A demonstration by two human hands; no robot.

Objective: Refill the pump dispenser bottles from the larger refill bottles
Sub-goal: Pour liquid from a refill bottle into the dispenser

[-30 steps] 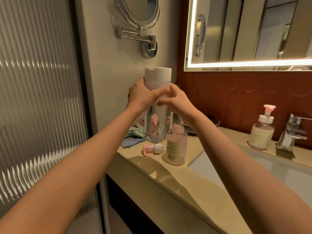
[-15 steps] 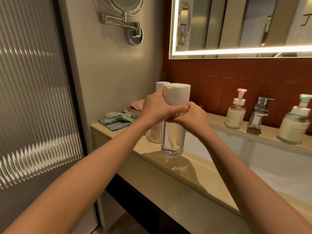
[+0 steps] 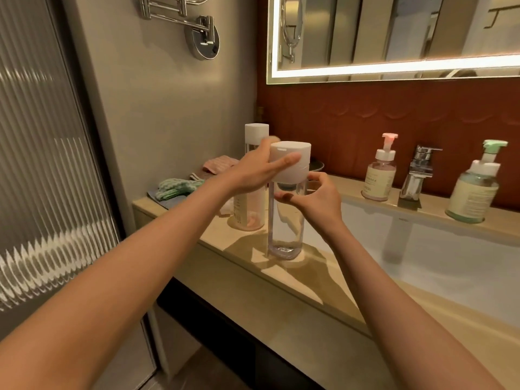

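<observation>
The tall clear plastic refill bottle [image 3: 285, 226] is stood upright on the beige stone table [image 3: 309, 291], just beside the white sink [image 3: 450, 263]. Its white cap [image 3: 291, 161] is gripped by the left hand [image 3: 253, 170], and its neck is pinched between thumb and curled fingers of the right hand [image 3: 318, 201].

Warm, rather dim light. The lit strip [image 3: 394, 66] edging the mirror at the far right glares white and blows out. Hard-edged shadows spread on the counter [image 3: 309, 266] around the clear bottle [image 3: 285, 220]. The ribbed glass [image 3: 42, 192] at left catches bright streaks. Wide-angle bending curves the edges, and the nearest foreground looks soft.
</observation>
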